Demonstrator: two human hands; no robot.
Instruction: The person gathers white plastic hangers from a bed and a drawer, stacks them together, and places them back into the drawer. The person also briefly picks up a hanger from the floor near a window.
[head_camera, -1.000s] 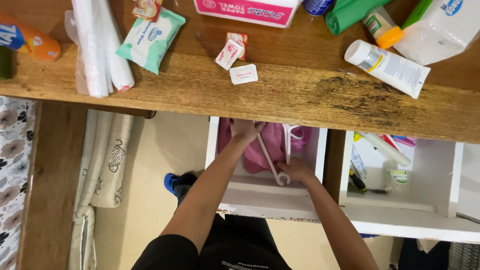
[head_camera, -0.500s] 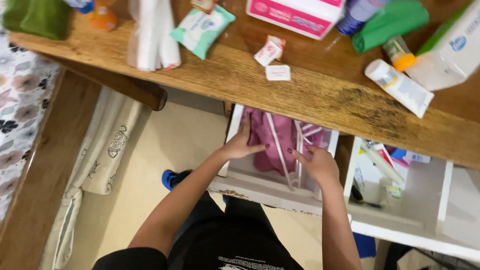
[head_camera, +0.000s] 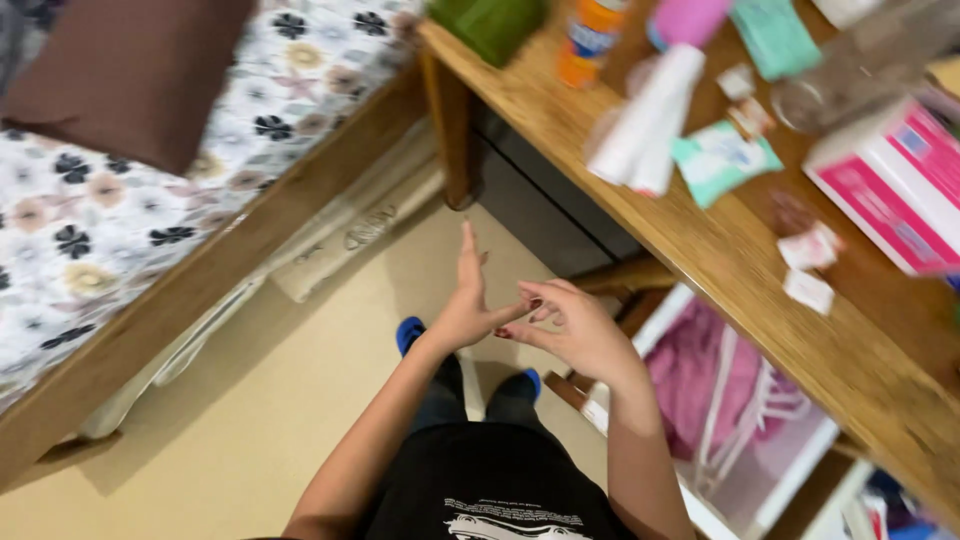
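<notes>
Both hands were empty and held together in front of the body — left hand (head_camera: 466, 300) flat, fingers extended; right hand (head_camera: 572, 330) loosely curled, touching it. The open drawer (head_camera: 700, 470) of pink cloth (head_camera: 690, 385) lay below-right under the counter (head_camera: 620, 190) — nearer the right hand.

bed (head_camera: 150, 200) left, drawer (head_camera: 740, 420) under table (head_camera: 700, 250)

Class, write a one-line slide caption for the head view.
Both empty hands, left hand and right hand, meet above an open drawer holding pink cloth.
</notes>
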